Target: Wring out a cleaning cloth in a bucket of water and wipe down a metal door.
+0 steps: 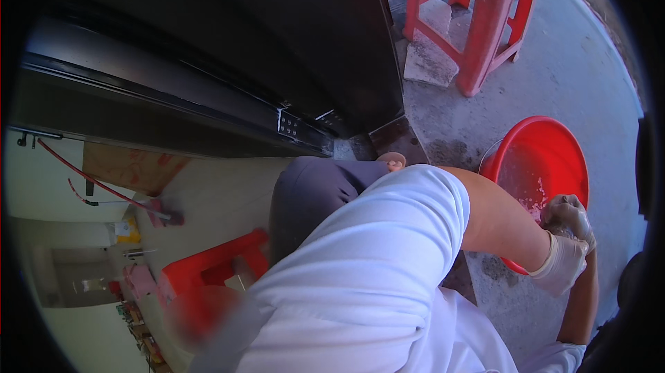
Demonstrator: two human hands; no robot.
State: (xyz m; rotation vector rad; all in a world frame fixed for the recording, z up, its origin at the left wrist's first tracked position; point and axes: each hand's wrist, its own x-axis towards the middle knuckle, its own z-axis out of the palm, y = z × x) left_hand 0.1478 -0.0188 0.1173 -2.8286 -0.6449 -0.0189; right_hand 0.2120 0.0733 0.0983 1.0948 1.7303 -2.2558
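My two hands, in pale translucent gloves, meet over the near right rim of a red bucket (544, 155). My left hand (564, 266) curls against the right, its forearm reaching across from a white sleeve. My right hand (568, 215) is bunched up closed, with its forearm rising from the lower right. Something greyish may be squeezed between them, but the gloves hide what it is. Liquid with whitish bubbles or flecks (532, 201) shows inside the bucket, below the hands.
A faded red plastic stool (478, 40) stands on the concrete beyond the bucket, beside a rough flat slab (428, 61). A dark door (277, 40) fills the upper left. Indoors, another red stool (215, 262) and a red-handled pole (104, 177) are at the left.
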